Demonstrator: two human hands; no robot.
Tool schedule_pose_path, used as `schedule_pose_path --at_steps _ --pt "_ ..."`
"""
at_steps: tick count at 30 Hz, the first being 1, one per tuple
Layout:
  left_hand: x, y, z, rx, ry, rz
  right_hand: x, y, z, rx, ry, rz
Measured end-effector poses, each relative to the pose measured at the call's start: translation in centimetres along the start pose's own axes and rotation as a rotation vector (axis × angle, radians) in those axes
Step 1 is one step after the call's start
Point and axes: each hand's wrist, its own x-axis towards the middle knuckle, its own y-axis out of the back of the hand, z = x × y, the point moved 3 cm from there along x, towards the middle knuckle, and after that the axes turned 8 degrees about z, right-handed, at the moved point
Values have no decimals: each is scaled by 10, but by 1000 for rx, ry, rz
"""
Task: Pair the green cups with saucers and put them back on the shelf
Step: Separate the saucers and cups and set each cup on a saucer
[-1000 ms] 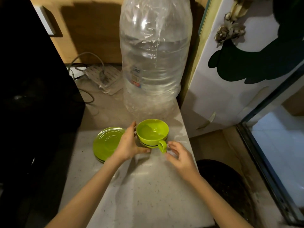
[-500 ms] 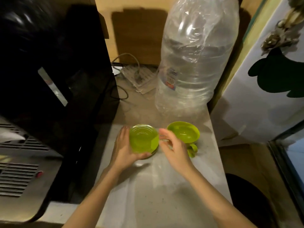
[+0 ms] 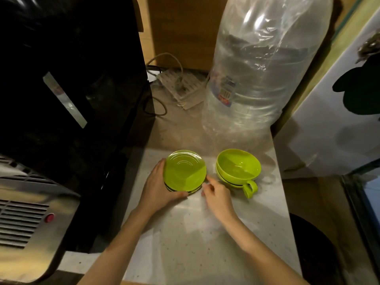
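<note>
the left hand [image 3: 158,188] holds a stack of green saucers [image 3: 185,171] on the tabletop [image 3: 205,233]; its thumb lies under the front edge and its fingers curl round the left side of the rim. dark lines under the top saucer suggest that more than one saucer lies there, but i cannot tell how many. the right hand [image 3: 218,197] is just beside the right edge of the stack, with fingers loosely bent and fingertips at or very near the rim; i cannot tell if it really pinches something, and it seems to hold nothing. the cup [image 3: 238,164] already sits on its own saucer [image 3: 228,181] to the right, near the stack but apart from it, with the handle pointing to the person.

i think the risk is mainly in separating the saucers. they look smooth and thin, so two may stick together and lift as one, and then one may drop back and clatter. if the right hand moves outward too fast, it can hit the cup or its handle and push the cup off its saucer. the tabletop is narrow and its right edge is close behind the cup, so a hard push can send it down. the big bottle [image 3: 261,79] stands just behind and leaves little room. no shelf is in view.
</note>
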Motion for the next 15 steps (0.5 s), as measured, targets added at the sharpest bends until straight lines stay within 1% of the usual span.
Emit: schedule_pose_path --at_steps 4,11,15 --pt "-1 -3 -2 4 12 19 0 4 2 120 -87 -25" --pt "-13 1 -3 -50 -2 40 -6 12 2 192 -139 -3" --pt "-28 7 1 -79 -19 51 -13 18 5 227 -125 41"
